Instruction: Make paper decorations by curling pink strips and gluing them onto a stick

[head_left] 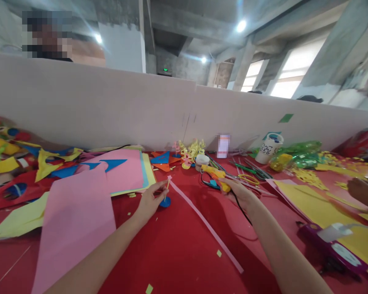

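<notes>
My left hand pinches a thin pale stick that stands upright from a round blue base on the red table. At the stick's top sits the end of a long pink paper strip, which trails across the table toward the lower right. In my right hand is a yellow hot glue gun, its black cord hanging below the wrist. The gun's tip points left, apart from the stick. Behind it stand a small white cup and several yellow and pink paper curls on bases.
Pink sheets and coloured scraps cover the left side. Scissors, a white marked cup and green bottles lie right. A purple power strip rests on yellow paper near another person's hand. A white partition bounds the back.
</notes>
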Motion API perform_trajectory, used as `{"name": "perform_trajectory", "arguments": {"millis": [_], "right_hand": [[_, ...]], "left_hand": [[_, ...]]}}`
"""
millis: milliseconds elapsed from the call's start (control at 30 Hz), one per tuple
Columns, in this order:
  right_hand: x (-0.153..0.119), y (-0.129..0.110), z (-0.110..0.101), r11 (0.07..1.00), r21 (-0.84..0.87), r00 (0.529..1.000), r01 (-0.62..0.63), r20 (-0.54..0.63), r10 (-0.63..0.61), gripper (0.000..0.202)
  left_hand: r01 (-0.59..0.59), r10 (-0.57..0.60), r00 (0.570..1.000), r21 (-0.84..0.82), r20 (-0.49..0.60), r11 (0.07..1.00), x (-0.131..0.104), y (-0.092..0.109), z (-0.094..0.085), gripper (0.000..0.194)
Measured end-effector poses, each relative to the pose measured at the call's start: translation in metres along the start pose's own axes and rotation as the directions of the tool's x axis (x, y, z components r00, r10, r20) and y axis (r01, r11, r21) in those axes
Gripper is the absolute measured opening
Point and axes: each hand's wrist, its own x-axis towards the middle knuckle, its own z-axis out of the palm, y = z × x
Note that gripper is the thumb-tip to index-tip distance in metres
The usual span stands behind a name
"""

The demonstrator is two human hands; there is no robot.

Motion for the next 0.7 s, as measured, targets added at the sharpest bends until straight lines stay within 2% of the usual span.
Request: {"name": "perform_trajectory", "arguments": {"millis": [100,200,267,367,500,700], "right_hand": [[-0.015,-0.009,0.015,0.996,0.081,0.998,-0.041,0.048,0.038,0.023],[-0.032,-0.013,0.040,0.994,0.104,0.983,0.039,0.174,-0.057,0.031],[-0.041,-0.014,0.056,0.990,0.037,0.963,0.134,0.232,-0.139,0.033],[-0.051,-0.015,0.073,0.966,-0.133,0.945,0.222,0.272,-0.180,0.032],[-0.058,-0.016,0.083,0.911,-0.280,0.934,0.301,0.281,-0.222,0.033],[-0.060,-0.009,0.090,0.852,-0.332,0.906,0.405,0.272,-0.325,0.030]], "left_hand": [[0.043,-0.044,0.999,-0.082,-0.003,0.996,0.001,-0.001,0.001,0.037],[0.084,-0.084,0.996,-0.168,0.006,0.982,0.002,-0.001,0.001,0.039],[0.100,-0.102,0.995,-0.197,0.001,0.975,0.002,0.001,0.001,0.040],[0.135,-0.136,0.991,-0.223,0.008,0.966,0.002,0.005,0.000,0.041],[0.160,-0.161,0.987,-0.223,0.015,0.962,0.001,0.010,-0.002,0.041],[0.157,-0.159,0.987,-0.234,0.008,0.960,0.001,0.008,-0.001,0.041]]}}
